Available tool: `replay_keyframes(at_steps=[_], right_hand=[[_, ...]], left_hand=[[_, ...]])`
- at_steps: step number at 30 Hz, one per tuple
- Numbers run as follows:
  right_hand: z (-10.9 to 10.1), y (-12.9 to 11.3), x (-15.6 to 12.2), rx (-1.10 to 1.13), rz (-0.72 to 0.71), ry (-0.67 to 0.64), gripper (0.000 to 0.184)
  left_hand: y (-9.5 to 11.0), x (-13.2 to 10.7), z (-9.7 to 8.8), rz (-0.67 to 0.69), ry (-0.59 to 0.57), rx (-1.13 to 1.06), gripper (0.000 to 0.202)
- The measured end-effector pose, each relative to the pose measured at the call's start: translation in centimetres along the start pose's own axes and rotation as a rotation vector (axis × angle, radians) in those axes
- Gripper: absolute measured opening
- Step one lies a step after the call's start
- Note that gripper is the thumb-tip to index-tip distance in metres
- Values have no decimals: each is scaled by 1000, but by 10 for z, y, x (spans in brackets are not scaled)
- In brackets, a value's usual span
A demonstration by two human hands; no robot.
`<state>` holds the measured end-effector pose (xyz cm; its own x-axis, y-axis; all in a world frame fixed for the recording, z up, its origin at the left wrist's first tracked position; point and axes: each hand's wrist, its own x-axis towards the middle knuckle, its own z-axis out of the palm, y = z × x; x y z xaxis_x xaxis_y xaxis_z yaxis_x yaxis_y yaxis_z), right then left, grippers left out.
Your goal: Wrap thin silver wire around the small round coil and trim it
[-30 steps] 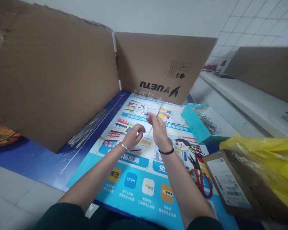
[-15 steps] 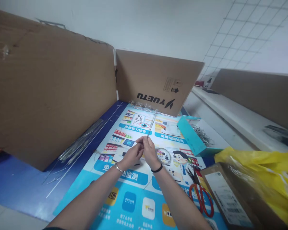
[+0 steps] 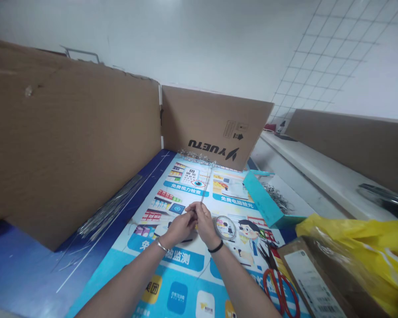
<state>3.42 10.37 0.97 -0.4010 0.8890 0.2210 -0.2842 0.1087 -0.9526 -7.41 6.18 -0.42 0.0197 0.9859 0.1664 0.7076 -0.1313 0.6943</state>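
In the middle of the head view, my left hand (image 3: 180,230) and my right hand (image 3: 204,223) meet over a printed poster (image 3: 192,205). The right fingers are closed around thin wire stems (image 3: 206,182), which run away from me toward small clear decorations at the poster's far edge. My left hand is closed, its fingertips pinched against the right fingers. What lies in that pinch is hidden. Just right of the right hand lies a coil of thin wire (image 3: 224,228). Red-handled scissors (image 3: 278,282) lie farther right with the blades apart.
A bundle of straight wires (image 3: 111,207) lies left beside a tall cardboard panel (image 3: 86,132). Another panel (image 3: 215,119) stands behind. On the right are a turquoise box (image 3: 262,201) of small wiry pieces, a brown carton (image 3: 318,278) and a yellow plastic bag (image 3: 361,238).
The camera has tilted slightly, so most of the scene sits lower in view. Both hands stay together, with the wire stems still in the right one.
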Motion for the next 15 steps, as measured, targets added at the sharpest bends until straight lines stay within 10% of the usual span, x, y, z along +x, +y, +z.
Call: replay_keyframes(at_steps=[15], right_hand=[[-3, 5, 1, 44, 39, 5, 39]], left_hand=[[1, 2, 5, -34, 43, -96, 17]])
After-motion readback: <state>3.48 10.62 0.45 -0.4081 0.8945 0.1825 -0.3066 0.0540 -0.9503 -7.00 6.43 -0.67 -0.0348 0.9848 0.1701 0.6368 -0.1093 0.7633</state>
